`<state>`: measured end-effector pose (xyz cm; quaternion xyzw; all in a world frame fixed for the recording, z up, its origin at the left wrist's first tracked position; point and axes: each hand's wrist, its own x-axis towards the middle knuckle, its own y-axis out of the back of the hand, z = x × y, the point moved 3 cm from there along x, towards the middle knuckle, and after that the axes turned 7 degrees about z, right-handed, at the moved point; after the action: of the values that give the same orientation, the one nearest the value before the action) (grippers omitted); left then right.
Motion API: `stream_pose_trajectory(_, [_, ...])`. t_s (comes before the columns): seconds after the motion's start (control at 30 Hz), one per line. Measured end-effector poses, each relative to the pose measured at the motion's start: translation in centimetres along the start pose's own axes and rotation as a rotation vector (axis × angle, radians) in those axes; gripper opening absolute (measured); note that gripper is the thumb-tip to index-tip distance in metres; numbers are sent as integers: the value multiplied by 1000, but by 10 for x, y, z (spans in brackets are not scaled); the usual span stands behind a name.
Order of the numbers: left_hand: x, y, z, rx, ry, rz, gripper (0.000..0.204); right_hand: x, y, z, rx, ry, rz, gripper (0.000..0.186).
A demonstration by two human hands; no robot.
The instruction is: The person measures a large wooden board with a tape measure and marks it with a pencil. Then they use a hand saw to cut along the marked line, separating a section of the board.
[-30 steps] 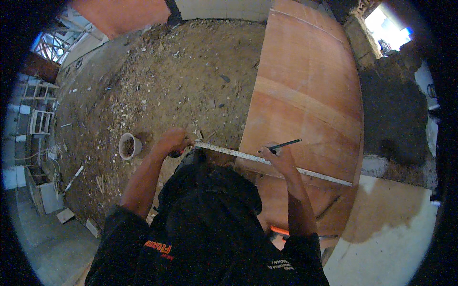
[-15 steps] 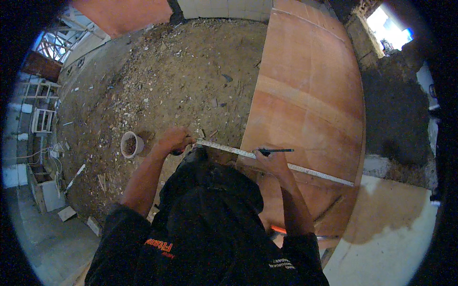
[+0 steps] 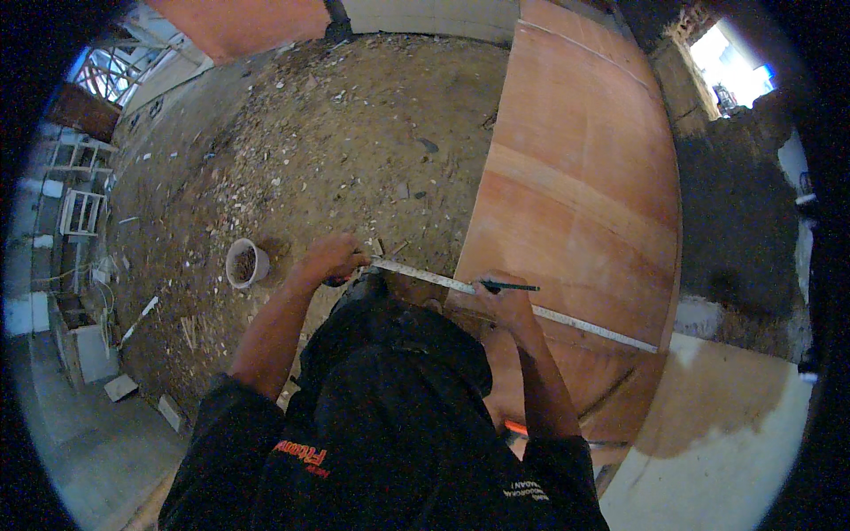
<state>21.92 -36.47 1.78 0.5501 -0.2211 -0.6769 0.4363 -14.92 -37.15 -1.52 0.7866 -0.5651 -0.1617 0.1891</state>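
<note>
A tape measure (image 3: 595, 328) is drawn out, its pale blade running from my left hand across the reddish plywood sheet (image 3: 575, 212) toward the sheet's right edge. My left hand (image 3: 335, 258) is closed around the tape's dark case, mostly hidden by the fingers, off the sheet's left edge. On the blade near that left edge rests my right hand (image 3: 503, 299), its fingers closed on a dark pen or pencil (image 3: 518, 287) that points to the right.
A white bucket (image 3: 247, 263) with brownish contents stands left of my left hand. Rubble (image 3: 266, 168) litters the dirt floor. An orange-ended tool (image 3: 516, 428) lies by my right forearm. Pale board (image 3: 726, 416) lies to the right, below a dark wall (image 3: 735, 212).
The view has shifted slightly, so the surroundings sit a little further right and lower. Both hands keep their hold, and the tape stays stretched over the plywood.
</note>
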Motion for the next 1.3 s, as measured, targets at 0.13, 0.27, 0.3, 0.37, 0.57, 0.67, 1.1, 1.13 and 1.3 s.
stream_pose_trajectory(0.13, [-2, 3, 3, -5, -57, 20, 35, 1, 0, 0, -27, 14, 3, 17])
stream_pose_trajectory(0.27, [-1, 1, 2, -36, -29, -31, 34, 1, 0, 0, -19, -13, -20, 17])
stream_pose_trajectory(0.3, [0, 0, 1, -26, -31, -31, 34, 1, 1, -1, -18, 9, -8, 17])
stream_pose_trajectory(0.37, [2, -1, 1, -1, -39, -7, 34, 0, 0, 0, -14, -54, 0, 17])
stream_pose_trajectory(0.57, [1, -2, -1, 20, -30, 10, 36, -3, 0, -1, -59, -79, 22, 21])
stream_pose_trajectory(0.67, [2, -4, -3, -39, 4, -21, 36, -3, 1, -5, -54, -39, 22, 22])
stream_pose_trajectory(1.1, [-10, -3, -5, -60, -26, -45, 45, 6, 2, -3, 8, -133, -36, 18])
stream_pose_trajectory(1.13, [-9, -2, -3, -41, -61, -42, 45, 5, 3, -3, 12, -113, -21, 18])
stream_pose_trajectory(1.3, [-6, 1, -4, -43, -33, -90, 44, 5, 6, -9, -85, -9, -7, 17])
